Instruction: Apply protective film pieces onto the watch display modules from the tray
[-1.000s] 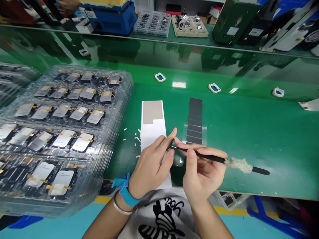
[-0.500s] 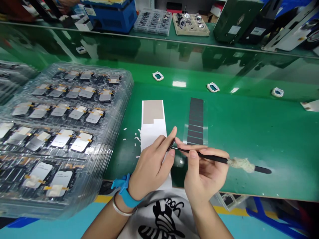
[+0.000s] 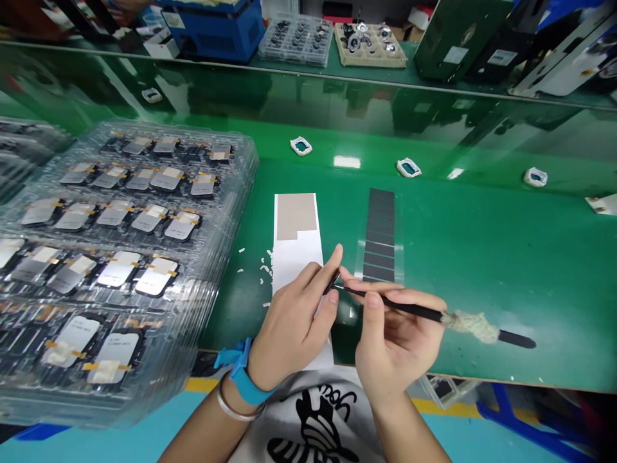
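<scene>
My left hand (image 3: 294,315), with a blue strap and a silver bangle at its wrist, pinches a small dark flat part (image 3: 331,281) between thumb and fingers. Most of that part is hidden, so its kind cannot be made out. In my right hand (image 3: 400,334) lie slim black tweezers (image 3: 414,308), held like a pen, with pale wrapping around their rear. Their thin metal tip meets the dark part at my left fingertips. Beneath my left hand runs a white backing sheet (image 3: 296,254) bearing a beige patch. To its right lies a strip of black rectangular stickers (image 3: 380,225) on clear film.
Stacked clear trays (image 3: 226,212) hold several small screen modules with orange tabs at left. White scraps (image 3: 265,269) lie beside the sheet. White-framed pieces (image 3: 301,146) sit along the bench's back. A raised shelf holds a blue machine (image 3: 216,32) and a parts box (image 3: 296,40).
The rear end of the tweezers has swung slightly down and to the right as my right hand tilts. My left hand keeps its pinch in the same place.
</scene>
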`<state>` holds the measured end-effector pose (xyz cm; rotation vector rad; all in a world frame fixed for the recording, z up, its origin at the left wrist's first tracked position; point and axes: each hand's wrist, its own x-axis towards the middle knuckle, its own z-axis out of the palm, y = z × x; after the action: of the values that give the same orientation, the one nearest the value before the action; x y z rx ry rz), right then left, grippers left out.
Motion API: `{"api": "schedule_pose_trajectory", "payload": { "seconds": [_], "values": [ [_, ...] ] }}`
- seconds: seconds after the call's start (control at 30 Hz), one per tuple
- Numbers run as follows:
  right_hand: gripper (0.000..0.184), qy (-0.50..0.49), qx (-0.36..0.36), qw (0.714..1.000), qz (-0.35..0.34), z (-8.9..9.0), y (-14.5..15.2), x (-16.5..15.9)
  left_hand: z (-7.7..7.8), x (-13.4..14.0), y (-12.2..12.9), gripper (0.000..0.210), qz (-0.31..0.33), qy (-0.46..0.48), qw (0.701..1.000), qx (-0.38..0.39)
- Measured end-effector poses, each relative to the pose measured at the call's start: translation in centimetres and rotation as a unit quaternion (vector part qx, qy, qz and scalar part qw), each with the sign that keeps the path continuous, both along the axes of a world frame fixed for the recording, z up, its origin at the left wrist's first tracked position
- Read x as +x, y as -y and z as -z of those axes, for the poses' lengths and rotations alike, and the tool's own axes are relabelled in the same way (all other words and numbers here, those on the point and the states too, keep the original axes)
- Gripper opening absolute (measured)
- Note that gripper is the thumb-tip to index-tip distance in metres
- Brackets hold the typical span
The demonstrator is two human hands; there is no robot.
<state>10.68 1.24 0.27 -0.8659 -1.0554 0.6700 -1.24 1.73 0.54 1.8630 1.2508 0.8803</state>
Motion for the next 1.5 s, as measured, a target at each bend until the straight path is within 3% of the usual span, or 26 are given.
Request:
{"api": "schedule_pose_trajectory", "payload": {
  "seconds": [1.5],
  "values": [
    [0.023,0.027,0.014,1.0,-0.007,0.07,0.05,0.18,0.05,-0.04,0.0,0.052,0.009,0.014,1.0,-0.018]
  ]
}}
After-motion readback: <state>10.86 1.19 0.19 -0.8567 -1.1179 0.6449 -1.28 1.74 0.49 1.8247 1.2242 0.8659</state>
